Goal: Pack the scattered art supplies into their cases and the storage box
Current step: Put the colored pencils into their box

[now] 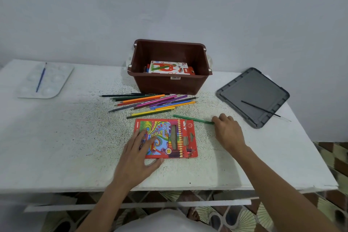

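A red coloured-pencil case [175, 138] lies flat near the table's front. My left hand [140, 154] rests on its left part, fingers spread and straight. My right hand [227, 131] pinches the right end of a green pencil [192, 119] lying just behind the case. Several loose coloured pencils [150, 102] lie in a heap between the case and the brown storage box [170, 83]. Inside the box lies a white and red packet [167, 68].
The grey box lid [252, 96] lies at the right with a thin black brush [263, 110] across it. A white paint palette [44, 81] with a blue brush [41, 77] sits at the far left. The table's front edge [169, 188] is near my arms.
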`<action>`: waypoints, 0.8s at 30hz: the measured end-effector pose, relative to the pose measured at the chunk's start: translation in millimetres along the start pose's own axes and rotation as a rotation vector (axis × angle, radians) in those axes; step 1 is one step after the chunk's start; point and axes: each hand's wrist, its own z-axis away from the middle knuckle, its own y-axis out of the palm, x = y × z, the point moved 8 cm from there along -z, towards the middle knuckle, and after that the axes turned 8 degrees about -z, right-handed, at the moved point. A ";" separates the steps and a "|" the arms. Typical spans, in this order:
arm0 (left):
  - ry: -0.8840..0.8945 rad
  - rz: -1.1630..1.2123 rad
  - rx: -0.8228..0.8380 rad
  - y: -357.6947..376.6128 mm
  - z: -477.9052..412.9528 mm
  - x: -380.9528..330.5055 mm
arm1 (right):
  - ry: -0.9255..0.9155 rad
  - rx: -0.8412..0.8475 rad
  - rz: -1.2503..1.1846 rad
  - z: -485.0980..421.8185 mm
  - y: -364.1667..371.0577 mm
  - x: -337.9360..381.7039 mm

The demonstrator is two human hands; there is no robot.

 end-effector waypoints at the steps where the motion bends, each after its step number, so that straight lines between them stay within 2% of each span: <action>1: 0.002 0.001 -0.001 0.0 0.1 -0.1 | 0.008 -0.040 -0.009 3.0 -4.1 -6.2; 6: 0.003 -0.011 0.005 0.5 0.0 -0.2 | -0.027 -0.175 -0.091 21.5 -30.6 -35.0; 13: 0.008 -0.022 0.004 1.0 0.2 -0.2 | -0.210 -0.139 -0.102 45.2 -37.5 -45.8; 24: 0.002 -0.008 0.009 -0.1 -0.1 -1.0 | -0.374 -0.085 -0.198 54.1 -31.1 17.0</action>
